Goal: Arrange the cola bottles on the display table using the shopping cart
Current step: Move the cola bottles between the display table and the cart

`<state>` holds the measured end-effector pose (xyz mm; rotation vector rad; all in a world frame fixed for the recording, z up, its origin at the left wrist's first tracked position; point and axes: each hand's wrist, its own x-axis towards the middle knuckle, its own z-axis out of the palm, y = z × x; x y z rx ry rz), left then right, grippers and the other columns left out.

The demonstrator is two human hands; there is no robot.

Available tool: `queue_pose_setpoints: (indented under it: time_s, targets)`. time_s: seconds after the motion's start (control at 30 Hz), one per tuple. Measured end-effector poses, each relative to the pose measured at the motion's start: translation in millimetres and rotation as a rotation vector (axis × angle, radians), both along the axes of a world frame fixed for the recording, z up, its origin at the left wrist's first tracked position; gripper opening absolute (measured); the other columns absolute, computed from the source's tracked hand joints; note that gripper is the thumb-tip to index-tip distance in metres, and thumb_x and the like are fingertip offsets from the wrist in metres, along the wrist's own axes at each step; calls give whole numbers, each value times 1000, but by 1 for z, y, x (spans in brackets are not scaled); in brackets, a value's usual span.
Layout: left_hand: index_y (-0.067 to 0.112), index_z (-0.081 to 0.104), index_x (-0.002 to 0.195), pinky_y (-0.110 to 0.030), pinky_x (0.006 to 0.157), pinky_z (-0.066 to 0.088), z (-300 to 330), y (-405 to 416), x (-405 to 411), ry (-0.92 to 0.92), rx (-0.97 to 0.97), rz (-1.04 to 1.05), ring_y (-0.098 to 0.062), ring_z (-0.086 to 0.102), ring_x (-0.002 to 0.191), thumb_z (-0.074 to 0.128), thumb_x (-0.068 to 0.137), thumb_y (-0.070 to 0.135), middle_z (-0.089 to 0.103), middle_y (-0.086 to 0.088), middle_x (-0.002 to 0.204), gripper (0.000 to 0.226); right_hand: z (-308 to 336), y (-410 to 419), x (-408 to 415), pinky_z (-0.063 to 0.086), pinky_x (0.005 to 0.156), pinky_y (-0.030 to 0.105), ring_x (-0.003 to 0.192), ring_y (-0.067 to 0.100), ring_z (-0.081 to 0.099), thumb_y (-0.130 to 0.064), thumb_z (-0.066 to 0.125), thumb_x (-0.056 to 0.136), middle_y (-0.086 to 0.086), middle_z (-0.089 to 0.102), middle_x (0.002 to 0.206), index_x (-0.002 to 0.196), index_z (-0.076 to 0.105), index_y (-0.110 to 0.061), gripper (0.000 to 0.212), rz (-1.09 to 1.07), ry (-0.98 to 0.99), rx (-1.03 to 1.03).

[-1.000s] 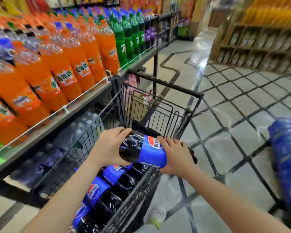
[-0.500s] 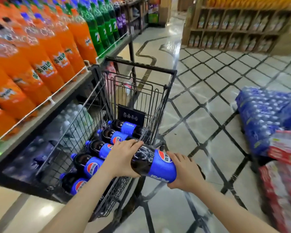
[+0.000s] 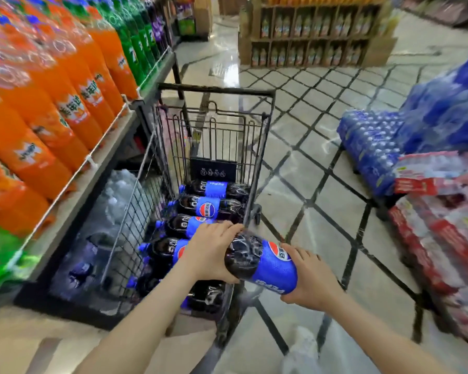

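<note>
Head camera looked down at two hands that carried one cola bottle (image 3: 260,263) on its side, over the near right corner of the shopping cart (image 3: 216,93). The left hand (image 3: 211,251) was curled around the dark upper part of the bottle, with fingers over the top and the thumb under it. The right hand (image 3: 308,279) gripped the lower end, its fingers wrapped on the blue label. Both hands were closed on the bottle, and the bottle touched nothing else that I could see.

Inside the cart basket, more cola bottles (image 3: 206,207) lay in a row on their sides, caps to the left. The left forearm covered part of the nearest ones.

Just beside the cart on the left stood a shelf (image 3: 73,190) with orange soda bottles (image 3: 73,85) and, farther back, green soda bottles (image 3: 138,47). On the right, well apart from the cart, blue packs (image 3: 376,147) and red-and-white packs (image 3: 438,211) were stacked on the tiled floor (image 3: 308,168). A wooden display rack (image 3: 314,36) stood in the far aisle.
</note>
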<state>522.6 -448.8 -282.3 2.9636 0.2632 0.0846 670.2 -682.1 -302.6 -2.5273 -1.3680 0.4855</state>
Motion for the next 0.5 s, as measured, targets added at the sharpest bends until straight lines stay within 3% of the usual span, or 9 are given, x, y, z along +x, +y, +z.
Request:
queue_pose_setpoints:
  time_s: [0.1,0.2,0.3,0.5]
  targets:
    - [19,41,141,-45,92,47,7,7,-32,37,32,-86,-25,57,117,65,40,81,55,-1,136,120,7,-5,-54,38,103,30,123,9,42,-74,56,50,-10,40,139,147,18,-30,113,-62,33,26]
    - [17,46,137,-41,87,50,17,6,-60,33,68,-141,-25,61,111,66,37,83,60,-1,129,121,8,-10,-94,39,99,28,119,11,45,-62,68,52,-10,44,134,147,19,-31,111,-117,16,52]
    - [18,48,134,-37,77,48,21,3,-90,-2,50,-153,-23,63,104,68,39,82,62,1,121,117,6,-12,-124,45,92,31,110,12,50,-63,68,48,-13,49,125,141,26,-34,106,-131,-2,53]
    - [18,51,134,-37,83,44,16,-15,-168,-54,15,-87,-21,60,112,65,46,82,60,2,127,110,8,-22,-184,42,93,35,113,13,50,-63,68,52,-14,49,125,137,31,-32,97,-77,-78,62]
